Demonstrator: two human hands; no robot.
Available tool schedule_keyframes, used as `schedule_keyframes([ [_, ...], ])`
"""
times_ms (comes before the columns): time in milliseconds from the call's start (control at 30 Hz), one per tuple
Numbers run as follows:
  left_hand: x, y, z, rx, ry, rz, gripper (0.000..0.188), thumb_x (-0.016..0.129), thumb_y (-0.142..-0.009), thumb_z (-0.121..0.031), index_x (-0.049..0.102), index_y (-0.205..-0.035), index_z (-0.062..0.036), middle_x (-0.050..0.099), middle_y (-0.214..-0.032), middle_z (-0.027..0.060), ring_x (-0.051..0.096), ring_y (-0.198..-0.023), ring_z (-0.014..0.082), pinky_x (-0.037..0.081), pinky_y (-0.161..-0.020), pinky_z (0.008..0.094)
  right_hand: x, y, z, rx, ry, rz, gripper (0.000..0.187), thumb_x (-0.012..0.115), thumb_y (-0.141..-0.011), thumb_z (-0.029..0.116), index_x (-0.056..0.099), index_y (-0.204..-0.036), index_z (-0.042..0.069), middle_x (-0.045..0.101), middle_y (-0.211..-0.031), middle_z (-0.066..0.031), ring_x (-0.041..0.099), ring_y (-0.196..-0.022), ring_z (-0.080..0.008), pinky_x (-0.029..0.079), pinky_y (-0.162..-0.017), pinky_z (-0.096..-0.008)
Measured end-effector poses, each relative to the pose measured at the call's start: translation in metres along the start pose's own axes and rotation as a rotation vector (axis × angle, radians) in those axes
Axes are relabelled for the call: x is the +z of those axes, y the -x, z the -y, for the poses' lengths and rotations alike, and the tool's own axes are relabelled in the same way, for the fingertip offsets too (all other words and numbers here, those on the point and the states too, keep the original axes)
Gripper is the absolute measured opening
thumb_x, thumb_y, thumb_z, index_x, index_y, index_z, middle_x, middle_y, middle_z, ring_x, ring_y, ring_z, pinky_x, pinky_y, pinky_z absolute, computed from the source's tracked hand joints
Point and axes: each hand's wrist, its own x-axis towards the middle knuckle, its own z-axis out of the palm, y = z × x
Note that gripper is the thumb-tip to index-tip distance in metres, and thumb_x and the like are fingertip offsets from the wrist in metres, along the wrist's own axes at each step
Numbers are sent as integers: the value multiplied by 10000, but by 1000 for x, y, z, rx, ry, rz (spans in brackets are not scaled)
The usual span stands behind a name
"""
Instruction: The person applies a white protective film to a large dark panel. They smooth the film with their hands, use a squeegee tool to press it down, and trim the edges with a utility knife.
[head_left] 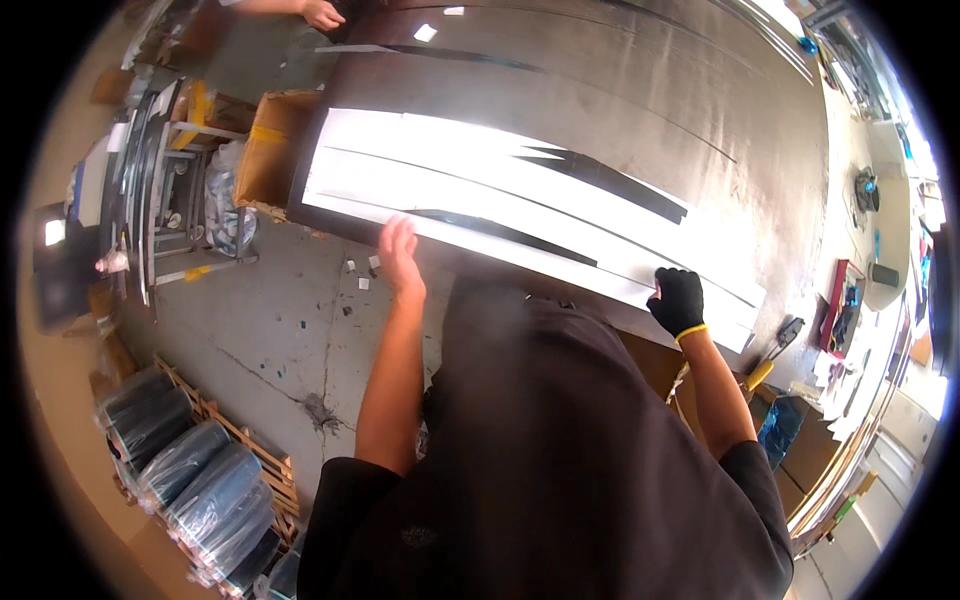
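Observation:
Long glossy white strips (pixel 430 180) lie side by side across the dark worktable (pixel 610 110), with thin dark lines between them and dark bands on their surface. My left hand (pixel 399 262) is bare, its fingers stretched out at the near edge of the closest strip, toward the left end. Toward the right end, my right hand (pixel 680 300) wears a black glove with a yellow cuff. Its fingers are curled closed over the strips; whatever they may hold is hidden.
Another person's hand (pixel 322 14) shows at the table's far left. A cardboard box (pixel 268 150) stands against the table's left end, beside a metal rack (pixel 165 215). Plastic-wrapped rolls (pixel 205 485) sit on a wooden pallet at lower left. A yellow-handled tool (pixel 760 375) is at right.

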Motion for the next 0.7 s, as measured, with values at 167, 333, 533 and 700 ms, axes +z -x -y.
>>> schedule_keyframes([
  [167,-2,25,18,-215,85,30,504,586,-1143,-397,570,-1516,-58,701,-1391,136,703,-1240,250,559,-1084,400,-9,20,-10,30,-363,-104,171,750,-802,39,704,-963,74,743,-908,-135,719,-899,-371,551,-835,-453],
  [333,26,30,10,-396,157,78,653,467,-1162,-554,539,-1521,-14,682,-1411,180,667,-1309,303,536,-1136,449,-22,30,-21,-120,-390,-225,196,787,-843,-39,722,-988,75,743,-974,-112,702,-945,-351,552,-866,-447],
  [533,59,12,-2,-559,769,105,850,501,-1082,-711,504,-1540,5,492,-1622,217,505,-1490,345,411,-1243,561,-50,23,-16,-75,-393,-238,182,799,-853,-36,730,-983,72,738,-965,-104,687,-932,-343,551,-842,-435],
  [700,93,-4,-25,-495,1004,226,747,564,-1077,-633,567,-1480,-4,646,-1448,180,625,-1341,331,471,-1193,532,-64,5,-9,-63,-370,-280,147,792,-877,-24,746,-976,75,740,-966,-98,690,-935,-330,558,-852,-423],
])
